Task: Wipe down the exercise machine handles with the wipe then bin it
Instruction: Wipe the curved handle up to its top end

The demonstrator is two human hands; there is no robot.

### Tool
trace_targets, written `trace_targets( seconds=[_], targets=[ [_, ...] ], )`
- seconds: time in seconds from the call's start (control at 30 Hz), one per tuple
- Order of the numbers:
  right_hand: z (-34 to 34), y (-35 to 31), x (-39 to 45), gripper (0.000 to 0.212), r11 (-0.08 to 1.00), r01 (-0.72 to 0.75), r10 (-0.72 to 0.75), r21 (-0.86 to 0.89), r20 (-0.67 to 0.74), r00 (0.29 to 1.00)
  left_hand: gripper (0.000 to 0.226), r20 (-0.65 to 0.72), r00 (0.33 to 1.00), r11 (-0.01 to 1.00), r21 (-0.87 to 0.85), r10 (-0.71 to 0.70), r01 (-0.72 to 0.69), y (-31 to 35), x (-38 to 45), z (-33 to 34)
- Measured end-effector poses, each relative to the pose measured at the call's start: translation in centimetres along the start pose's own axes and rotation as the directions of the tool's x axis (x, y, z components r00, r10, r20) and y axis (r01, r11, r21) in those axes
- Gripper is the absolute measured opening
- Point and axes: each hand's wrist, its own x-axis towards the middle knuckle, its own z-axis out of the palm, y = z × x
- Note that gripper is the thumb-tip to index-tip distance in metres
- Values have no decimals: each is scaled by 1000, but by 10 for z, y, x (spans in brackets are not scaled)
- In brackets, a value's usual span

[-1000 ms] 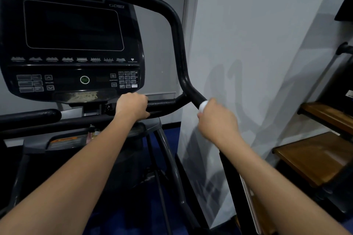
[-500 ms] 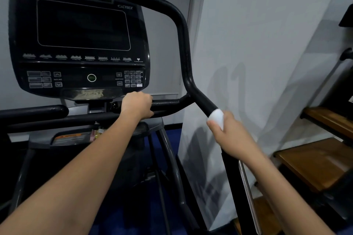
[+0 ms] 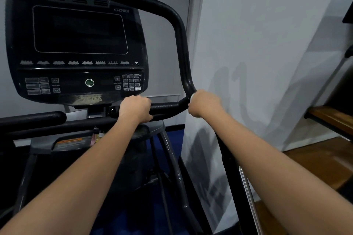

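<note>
**Both hands on the machine's bars, wipe tucked in the right fist**

Two bare forearms reach in from the near edge toward the black exercise machine. The right hand (image 3: 204,103) is curled tight round the lower bend of the tall curved handle (image 3: 180,44), with the white wipe (image 3: 193,95) wrapped between palm and bar. Only a small corner of the wipe shows, at the upper left edge of the fist, right against the handle; the rest is hidden under the fingers.

To its left, and just apart from it, the left hand (image 3: 136,108) grips the short horizontal grip bar (image 3: 166,106), knuckles up, fingers folded over the far side. That bar joins the curved handle between the two hands.

Farther left, another padded handlebar end (image 3: 44,117) lies level. Beyond the hands stands the console (image 3: 76,44), its screen dark, with a round green button (image 3: 89,82) and a keypad (image 3: 131,82) along its lower part. Behind and to the right is a white wall (image 3: 257,34), with wooden steps (image 3: 324,150) at far right.
</note>
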Motion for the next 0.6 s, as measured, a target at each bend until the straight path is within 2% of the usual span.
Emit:
trace_targets(
  seconds=[0.07, 0.2, 0.3, 0.4, 0.5, 0.53, 0.6],
  targets=[
    [2, -3, 3, 33, 999, 6, -3, 40, -64, 998, 34, -5, 1000, 1000, 6, 2, -2, 0, 0, 0],
    [-2, 11, -25, 13, 988, 4, -1, 155, -19, 1000, 34, -24, 1000, 1000, 14, 1, 0, 0, -3, -1],
    [6, 34, -68, 21, 963, -30, 51, 267, -72, 996, 33, -26, 1000, 1000, 16, 3, -3, 0, -4, -2],
    [31, 58, -108, 26, 902, 43, 30, 429, -161, 986, 32, -27, 1000, 1000, 0, -12, 12, 0, -5, -2],
    [48, 77, -117, 36, 724, 111, -28, 681, -132, 991, 32, -23, 1000, 1000, -6, -15, 15, 1, -5, -2],
    [48, 83, -114, 35, 623, 101, -54, 775, -86, 995, 32, -22, 1000, 1000, -3, -12, 12, 0, -4, -2],
    [41, 92, -105, 29, 350, -13, -155, 937, 72, 985, 31, -20, 1000, 1000, 2, -8, 8, 0, -3, -1]
  ],
)
